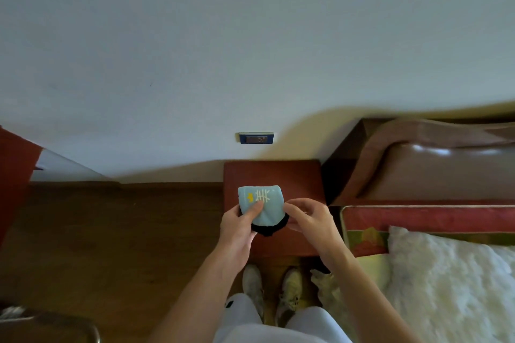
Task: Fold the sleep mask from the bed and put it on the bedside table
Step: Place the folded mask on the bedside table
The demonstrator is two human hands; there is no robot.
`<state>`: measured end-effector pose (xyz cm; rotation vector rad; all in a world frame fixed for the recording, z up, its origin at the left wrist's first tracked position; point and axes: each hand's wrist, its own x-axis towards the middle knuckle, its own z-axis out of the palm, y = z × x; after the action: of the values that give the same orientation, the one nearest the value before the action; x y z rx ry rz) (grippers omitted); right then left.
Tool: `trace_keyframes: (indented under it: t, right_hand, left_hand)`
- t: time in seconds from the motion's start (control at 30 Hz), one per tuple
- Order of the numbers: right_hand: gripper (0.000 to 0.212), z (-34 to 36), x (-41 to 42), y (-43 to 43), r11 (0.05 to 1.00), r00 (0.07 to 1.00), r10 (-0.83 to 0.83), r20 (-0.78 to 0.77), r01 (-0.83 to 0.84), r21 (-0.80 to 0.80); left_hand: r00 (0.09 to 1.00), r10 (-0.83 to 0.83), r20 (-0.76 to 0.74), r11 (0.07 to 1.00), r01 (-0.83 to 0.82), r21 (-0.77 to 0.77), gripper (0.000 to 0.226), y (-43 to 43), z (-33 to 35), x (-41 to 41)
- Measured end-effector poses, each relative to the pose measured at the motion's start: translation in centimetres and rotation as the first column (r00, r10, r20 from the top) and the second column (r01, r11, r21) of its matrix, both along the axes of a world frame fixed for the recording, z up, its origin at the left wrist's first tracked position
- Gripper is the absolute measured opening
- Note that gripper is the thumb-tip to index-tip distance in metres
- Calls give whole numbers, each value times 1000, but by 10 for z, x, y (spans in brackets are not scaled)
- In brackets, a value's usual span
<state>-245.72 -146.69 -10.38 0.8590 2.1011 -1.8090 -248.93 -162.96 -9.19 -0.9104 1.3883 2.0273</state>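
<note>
The sleep mask (269, 210) is light blue with white lash stitching, a small yellow mark and a black underside, and it is folded in half. I hold it just above the red-brown bedside table (289, 175). My left hand (239, 224) grips its left side with the thumb pressed on the top face. My right hand (309, 218) pinches its right edge near the black trim. Whether the mask touches the tabletop I cannot tell.
The bed (434, 267) with a fluffy white cover and red mattress edge lies to the right, its brown padded headboard (434, 164) against the wall. A wall socket (256, 138) sits above the table. My shoes (271, 289) stand on the wooden floor (111, 231).
</note>
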Motion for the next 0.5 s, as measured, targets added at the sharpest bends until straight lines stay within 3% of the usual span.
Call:
trace_keyframes:
  t: [0.2,0.37,0.5]
  right_hand:
    - [22,-32,-6,18,948,990,116,78,-134,290]
    - [27,-79,-2,33,745,935,339,108,-336,576]
    - [34,-143,2,47,600,860,473,191,-474,645]
  left_hand:
    - [998,3,64,1000,-4,13,12,18,-36,-11]
    - [994,-30,102,999,33,-20,23,31,-88,-18]
    - [991,-64,118,993,75,-87,28,39,-148,-24]
